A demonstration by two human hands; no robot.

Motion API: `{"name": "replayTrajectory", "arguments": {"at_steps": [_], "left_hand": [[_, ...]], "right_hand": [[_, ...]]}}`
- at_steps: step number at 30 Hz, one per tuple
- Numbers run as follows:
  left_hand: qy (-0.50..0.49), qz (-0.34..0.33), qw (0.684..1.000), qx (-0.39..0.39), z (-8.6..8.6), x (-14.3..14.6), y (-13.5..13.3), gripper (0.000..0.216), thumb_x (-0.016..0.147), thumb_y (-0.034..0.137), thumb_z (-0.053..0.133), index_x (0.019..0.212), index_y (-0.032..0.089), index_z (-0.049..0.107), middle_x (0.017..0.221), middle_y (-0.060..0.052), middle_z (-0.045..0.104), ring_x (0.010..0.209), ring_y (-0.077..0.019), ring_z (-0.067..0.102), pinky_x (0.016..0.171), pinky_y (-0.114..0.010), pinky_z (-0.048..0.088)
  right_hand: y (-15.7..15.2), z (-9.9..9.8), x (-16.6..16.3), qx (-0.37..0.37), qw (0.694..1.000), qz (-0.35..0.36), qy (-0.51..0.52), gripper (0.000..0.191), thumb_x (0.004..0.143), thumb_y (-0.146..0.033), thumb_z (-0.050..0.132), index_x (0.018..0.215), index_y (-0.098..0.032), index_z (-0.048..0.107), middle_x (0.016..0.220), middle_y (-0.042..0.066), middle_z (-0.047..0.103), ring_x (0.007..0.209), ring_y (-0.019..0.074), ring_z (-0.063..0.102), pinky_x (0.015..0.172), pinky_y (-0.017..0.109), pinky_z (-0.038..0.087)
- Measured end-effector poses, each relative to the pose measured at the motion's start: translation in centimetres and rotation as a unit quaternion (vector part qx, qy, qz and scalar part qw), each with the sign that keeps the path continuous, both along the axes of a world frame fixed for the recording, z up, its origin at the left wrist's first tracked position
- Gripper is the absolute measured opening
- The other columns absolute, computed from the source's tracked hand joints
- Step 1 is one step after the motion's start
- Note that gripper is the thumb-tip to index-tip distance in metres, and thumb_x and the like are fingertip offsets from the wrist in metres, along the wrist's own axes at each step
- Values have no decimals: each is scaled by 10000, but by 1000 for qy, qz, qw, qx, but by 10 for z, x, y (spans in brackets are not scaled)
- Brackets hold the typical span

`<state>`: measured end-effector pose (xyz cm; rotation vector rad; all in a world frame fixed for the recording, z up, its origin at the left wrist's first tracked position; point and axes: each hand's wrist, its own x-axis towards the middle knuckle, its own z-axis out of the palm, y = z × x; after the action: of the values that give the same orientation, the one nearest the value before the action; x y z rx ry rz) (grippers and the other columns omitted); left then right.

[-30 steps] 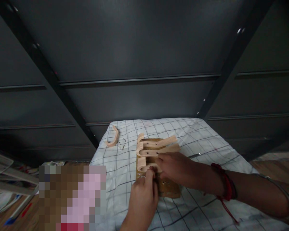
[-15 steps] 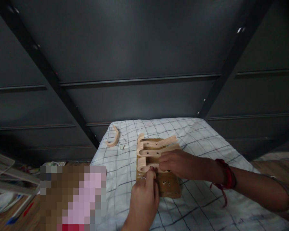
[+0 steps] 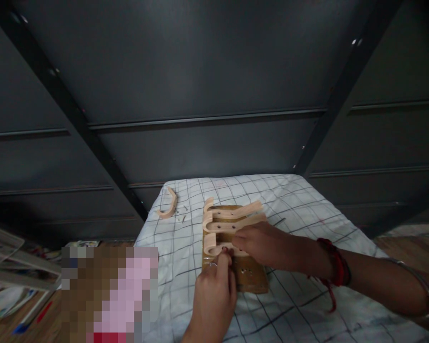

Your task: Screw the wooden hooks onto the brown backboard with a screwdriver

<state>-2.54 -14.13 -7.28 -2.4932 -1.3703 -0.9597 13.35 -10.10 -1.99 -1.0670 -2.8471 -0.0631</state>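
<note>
A brown wooden board (image 3: 232, 286) lies on a checked cloth, with several pale curved wooden hooks set across it. My left hand (image 3: 214, 290) is closed, its fingertips pressed on the nearest wooden hook (image 3: 210, 247) near the curved end. Over the same hook's right part, my right hand (image 3: 259, 243) is closed with its fingers bunched downward; whatever is in them is hidden. The middle hook (image 3: 223, 227) and the far hook (image 3: 236, 210) lie behind, showing dark holes. Small shiny metal bits (image 3: 246, 272) rest on the board's near part.
A loose wooden hook (image 3: 172, 205) lies on the checked cloth (image 3: 289, 200) at far left, beside several small screws (image 3: 181, 218). Behind stands a dark metal panel (image 3: 207, 152). A pale frame (image 3: 17, 271) stands on the floor at left.
My right hand has shifted slightly left along the nearest hook. My left hand stays in place on it.
</note>
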Motion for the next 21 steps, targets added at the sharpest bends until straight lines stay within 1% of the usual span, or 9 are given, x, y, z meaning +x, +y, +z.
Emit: {"name": "replayTrajectory", "arguments": {"at_steps": [2,4,6,7,9,10,12,16,21], "left_hand": [[1,-1,1000,-4,0,0,0,276,755,61,275,968,153,426,571,-12,599,456,-139,576,399,-212,437],[4,-3,1000,-7,-1,-1,0,280,758,64,279,975,145,436,570,-12,600,446,-142,570,388,-220,438],[9,-7,1000,-5,-1,-1,-1,278,766,62,284,974,141,452,599,-22,615,483,-145,587,420,-228,463],[11,-12,1000,1,0,-2,-1,275,772,60,289,971,140,461,656,-39,636,550,-148,611,467,-234,487],[13,-26,999,25,-1,-3,-2,262,782,57,301,948,141,486,853,-85,660,775,-167,632,620,-262,520],[16,-31,999,37,-1,-4,-2,258,787,59,307,940,139,499,956,-100,646,885,-182,610,690,-282,517],[30,-32,998,48,-3,-7,-3,259,799,70,318,951,131,520,1073,-107,608,996,-205,563,746,-312,508],[59,-22,997,43,-6,-11,-4,313,811,86,329,1060,109,518,1087,-111,604,990,-210,567,704,-324,515],[66,-13,997,44,-5,-12,-4,342,796,83,339,1085,107,521,1101,-112,597,1011,-211,555,712,-325,512]], "right_hand": [[-1,7,3,-2,999,33,10,134,815,-92,456,803,-154,574,787,23,635,677,131,574,598,248,428],[-2,13,8,-4,999,36,18,122,800,-79,463,801,-153,560,783,21,626,684,134,575,607,248,431],[-3,15,15,-4,999,-4,31,124,780,-57,473,775,-158,544,745,11,623,669,133,579,596,242,430],[-4,13,18,8,999,-37,39,130,770,-45,473,764,-159,536,728,11,624,659,134,582,587,242,428],[-6,6,25,52,992,-106,45,137,759,-30,463,763,-153,525,699,25,631,627,139,587,554,244,418],[-8,1,28,76,987,-133,42,135,759,-28,457,773,-146,520,686,33,634,601,139,588,530,242,410],[-13,-8,32,114,979,-166,35,125,764,-32,448,802,-133,512,667,43,641,543,136,589,472,235,382],[-20,-20,34,149,973,-173,24,111,788,-58,436,856,-124,494,685,43,657,521,130,601,420,230,337],[-15,-17,29,168,970,-172,20,83,813,-101,428,828,-146,497,636,18,642,495,124,584,413,241,310]]}}
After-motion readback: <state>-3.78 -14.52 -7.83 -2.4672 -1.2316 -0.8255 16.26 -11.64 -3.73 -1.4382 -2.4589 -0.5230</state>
